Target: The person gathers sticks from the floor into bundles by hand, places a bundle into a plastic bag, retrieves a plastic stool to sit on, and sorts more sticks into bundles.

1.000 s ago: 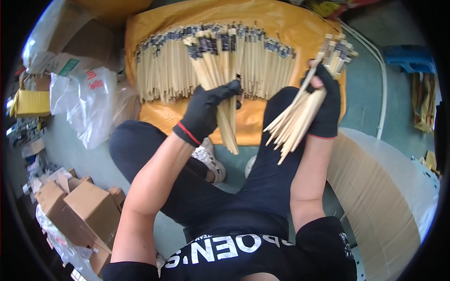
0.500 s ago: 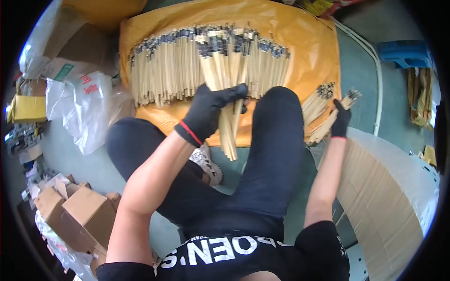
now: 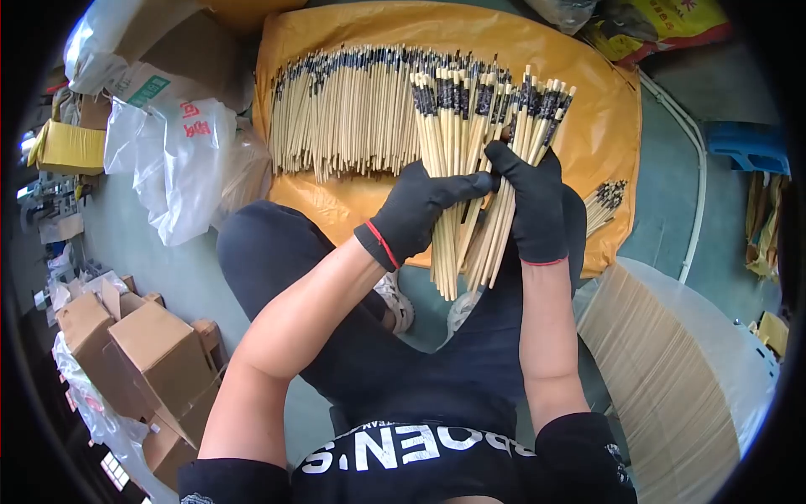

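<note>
Both hands wear black gloves with red cuffs. My left hand (image 3: 424, 206) is closed around a bundle of pale wooden chopsticks (image 3: 447, 151) with dark patterned bands near their upper ends. Right beside it, my right hand (image 3: 535, 197) grips a second bundle of chopsticks (image 3: 501, 223), tilted up to the right. The two bundles meet or nearly meet between the thumbs, above my knees. Behind them, a long row of the same chopsticks (image 3: 344, 118) lies side by side on an orange-yellow plastic sheet (image 3: 386, 25). A smaller pile of chopsticks (image 3: 603, 206) rests at the sheet's right edge.
Left of the sheet hang clear plastic bags (image 3: 172, 181), with cardboard boxes (image 3: 159, 344) lower down. A large plastic-wrapped stack of pale sticks (image 3: 663, 361) is close by my right arm. A white pipe (image 3: 698, 185) runs along the floor, and a blue plastic object (image 3: 743, 144) is beyond it.
My right hand has come from the pile at the right edge to beside my left hand, bringing a bundle of chopsticks. The view has shifted slightly.
</note>
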Demonstrator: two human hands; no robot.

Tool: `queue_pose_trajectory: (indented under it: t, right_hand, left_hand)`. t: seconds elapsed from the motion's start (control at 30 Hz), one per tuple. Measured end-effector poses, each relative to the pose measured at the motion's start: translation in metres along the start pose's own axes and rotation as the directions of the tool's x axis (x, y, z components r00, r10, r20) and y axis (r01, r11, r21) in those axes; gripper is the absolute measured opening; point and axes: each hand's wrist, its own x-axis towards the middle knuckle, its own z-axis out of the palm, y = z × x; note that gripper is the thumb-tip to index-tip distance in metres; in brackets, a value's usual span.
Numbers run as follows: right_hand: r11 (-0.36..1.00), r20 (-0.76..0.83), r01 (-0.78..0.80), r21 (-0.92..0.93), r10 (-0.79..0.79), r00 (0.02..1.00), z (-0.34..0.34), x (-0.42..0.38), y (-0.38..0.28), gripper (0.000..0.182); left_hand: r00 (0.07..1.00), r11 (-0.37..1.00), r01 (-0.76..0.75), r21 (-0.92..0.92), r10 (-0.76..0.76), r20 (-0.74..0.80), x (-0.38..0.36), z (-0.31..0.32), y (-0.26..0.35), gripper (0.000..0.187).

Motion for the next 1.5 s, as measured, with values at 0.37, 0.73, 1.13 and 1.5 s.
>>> queue_pose_trajectory:
  t: [0.37,0.73,1.13,1.5]
  right_hand:
    - [0.995,0.014,0.091,-0.031,-0.091,0.996,-0.010,0.007,0.019,0.020]
    - [0.974,0.046,-0.168,0.151,0.163,0.986,-0.022,0.011,0.004,0.018]
    - [0.985,-0.025,-0.099,-0.141,0.097,0.995,-0.009,0.007,0.001,0.014]
    - [0.980,0.016,0.045,-0.191,-0.043,0.999,-0.015,0.013,0.010,0.013]
  left_hand:
    - [0.997,0.981,-0.052,0.186,0.039,0.070,0.011,-0.021,-0.010,0.023]
    - [0.973,0.934,0.230,-0.273,-0.217,0.075,0.005,0.001,0.009,0.025]
    - [0.996,0.997,0.071,-0.040,-0.069,0.050,0.009,-0.005,-0.003,0.020]
    - [0.994,0.992,0.107,-0.072,-0.105,0.036,0.009,-0.002,-0.002,0.021]
